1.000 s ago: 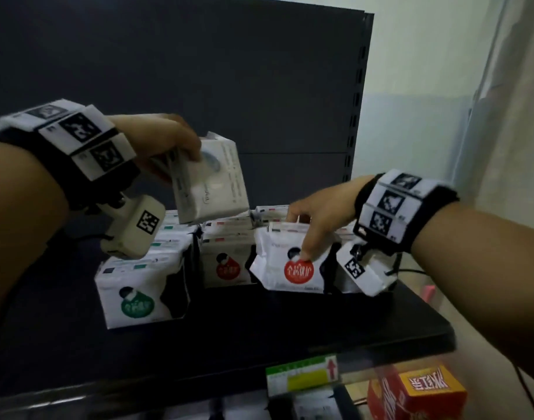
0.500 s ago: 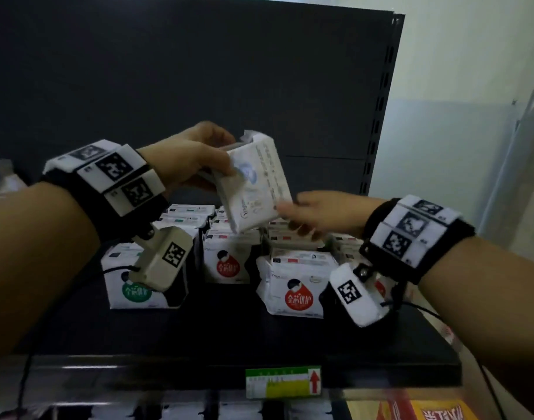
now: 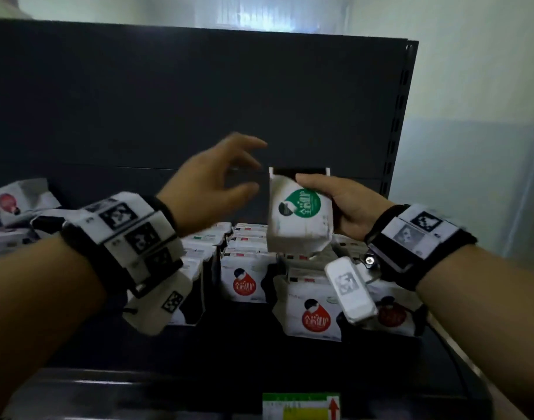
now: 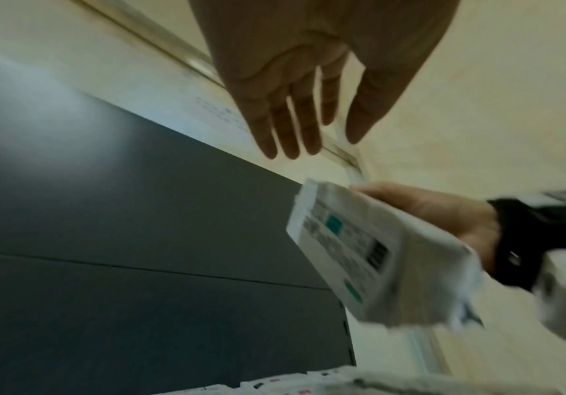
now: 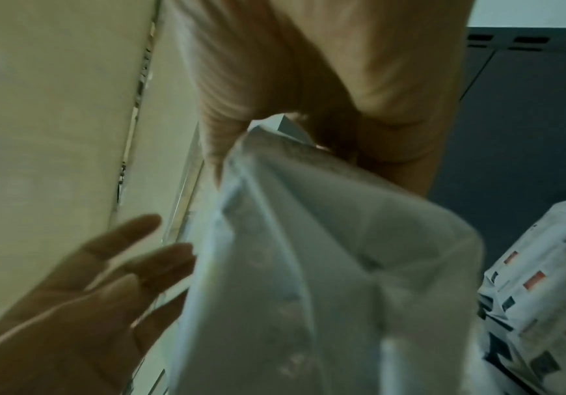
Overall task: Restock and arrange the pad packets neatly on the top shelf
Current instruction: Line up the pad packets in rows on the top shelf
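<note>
Held upright in the right hand [image 3: 347, 204], above the rows on the shelf: one white soft-plastic pad packet with a round green label [image 3: 299, 212]; grip closed around its right side, thumb on the front near the top edge. Label text white on green, Chinese characters, not clearly legible. Back panel of the same packet, seen from the left wrist view, printed with small text, teal blocks and a barcode, all blurred. Left hand [image 3: 211, 189] just left of the packet, apart from it, grip open, fingers spread, nothing held. Below, standing on the dark metal top shelf [image 3: 259, 356]: white pad packets with red drop-shaped labels [image 3: 315, 319], in rows running back to the dark back panel [image 3: 199, 95]. Bare shelf surface between front row and front edge. On the front edge: green and yellow price tag with a red arrow [image 3: 300, 407].
</note>
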`<state>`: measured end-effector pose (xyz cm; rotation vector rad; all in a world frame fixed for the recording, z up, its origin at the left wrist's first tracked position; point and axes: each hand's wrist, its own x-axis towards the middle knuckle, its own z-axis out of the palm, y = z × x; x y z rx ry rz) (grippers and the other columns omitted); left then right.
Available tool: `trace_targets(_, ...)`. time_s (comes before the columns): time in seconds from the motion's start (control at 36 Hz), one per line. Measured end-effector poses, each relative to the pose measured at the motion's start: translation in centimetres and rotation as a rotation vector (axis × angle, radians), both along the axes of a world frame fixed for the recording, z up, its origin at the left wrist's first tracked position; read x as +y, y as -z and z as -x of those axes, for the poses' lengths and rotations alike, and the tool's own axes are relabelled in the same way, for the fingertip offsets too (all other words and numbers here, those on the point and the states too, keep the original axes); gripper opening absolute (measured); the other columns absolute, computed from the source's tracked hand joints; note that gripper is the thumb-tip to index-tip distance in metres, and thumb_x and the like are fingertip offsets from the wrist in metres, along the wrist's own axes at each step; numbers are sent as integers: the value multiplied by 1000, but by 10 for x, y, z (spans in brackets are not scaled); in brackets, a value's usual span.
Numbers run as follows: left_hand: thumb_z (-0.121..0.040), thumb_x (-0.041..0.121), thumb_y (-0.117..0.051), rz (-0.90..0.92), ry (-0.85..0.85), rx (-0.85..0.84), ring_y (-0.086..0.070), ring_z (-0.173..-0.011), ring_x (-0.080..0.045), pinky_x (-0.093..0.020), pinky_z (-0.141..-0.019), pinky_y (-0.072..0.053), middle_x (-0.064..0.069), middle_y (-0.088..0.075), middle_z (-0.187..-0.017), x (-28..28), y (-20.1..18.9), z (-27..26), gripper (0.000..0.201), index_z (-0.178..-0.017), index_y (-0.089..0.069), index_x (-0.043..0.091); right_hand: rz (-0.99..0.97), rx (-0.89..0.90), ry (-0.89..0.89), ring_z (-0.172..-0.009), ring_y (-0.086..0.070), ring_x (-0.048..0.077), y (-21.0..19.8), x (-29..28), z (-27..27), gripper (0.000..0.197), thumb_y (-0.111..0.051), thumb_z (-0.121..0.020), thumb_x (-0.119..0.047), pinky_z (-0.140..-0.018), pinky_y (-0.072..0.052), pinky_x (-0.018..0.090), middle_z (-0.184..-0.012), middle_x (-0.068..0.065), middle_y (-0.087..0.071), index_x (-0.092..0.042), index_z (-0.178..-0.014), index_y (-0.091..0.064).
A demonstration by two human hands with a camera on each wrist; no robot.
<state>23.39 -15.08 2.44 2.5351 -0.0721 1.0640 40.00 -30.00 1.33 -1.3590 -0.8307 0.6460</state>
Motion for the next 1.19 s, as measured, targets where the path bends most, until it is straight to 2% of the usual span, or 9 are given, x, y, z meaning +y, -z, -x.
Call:
trace_targets(0.14,-51,66,-70,495,-15,343,-57,-110,-12,-35,-95,-47,6,-58,-124,14,-10,-1,94,-134,-40,33,-37,-83,-132,-78,-68,22,1,5,13,27,-63,-86,-18,-74,-58,33,-96,16,-68,-4,-110,-63)
trace_targets(0.31,-61,31,-86,737,193,439,-68,-100,-24,-49,-89,-53,-3,-70,-111,16,3,-2,90,-136,-36,36,-267,18,-113,-111,-59,42,1,17,35,62,-67,-82,-24,-98,-44,61,-128,28,-56,-4,-136,-43)
trace_targets(0.42,-50,26,-87,772,169,376,-70,-95,-22,-44,-81,-57,-5,-67,-114,17,0,3,89,-128,-44,23,-229,-40,-74,-111,-62,37,-4,22,37,65,-70,-77,-28,-91,-51,56,-127,21,-60,-13,-135,-45)
trace_targets(0.53,-53,18,-81,646,77,379,-72,-87,-17,-32,-66,-59,-7,-66,-107,30,-7,19,74,-119,-49,19,219,-459,-133,-107,-64,22,-2,12,24,52,-73,-71,-41,-95,-52,46,-117,0,-68,-26,-117,-58)
trace_targets(0.61,-62,13,-82,485,-105,377,-70,-84,-14,-27,-64,-59,-4,-65,-103,55,-13,36,62,-115,-51,21,523,-634,-86,-114,-55,6,8,7,17,82,-74,-62,-53,-99,-49,35,-130,-13,-55,-30,-135,-46)
trace_targets(0.75,-67,24,-83,155,-544,486,-58,-92,-22,-33,-79,-47,-3,-60,-110,113,-16,65,69,-123,-44,27,635,-837,-133,-109,-54,0,16,15,30,77,-63,-66,-67,-81,-42,13,-129,-14,-56,-35,-134,-49)
trace_targets(0.86,-64,28,-86,25,-760,575,-54,-105,-32,-40,-86,-49,-11,-51,-129,155,-1,78,87,-137,-39,22,664,-955,-164,-113,-54,4,13,39,53,68,-61,-74,-66,-91,-40,17,-129,-14,-56,-35,-133,-50)
trace_targets(1.03,-53,52,-81,-254,-882,752,-52,-110,-31,-35,-81,-49,-7,-54,-125,217,27,60,93,-134,-40,29,732,-1072,-196,-129,-45,11,14,88,79,75,-62,-76,-65,-108,-36,28,-143,-8,-47,-32,-140,-42)
trace_targets(1.19,-15,74,-58,-250,-810,848,-56,-81,-25,-36,-66,-52,3,-46,-95,288,56,-4,108,-116,-42,41,849,-1198,-272,-144,-24,18,35,146,103,101,-64,-73,-68,-118,-22,35,-158,-5,-21,-28,-152,-16)
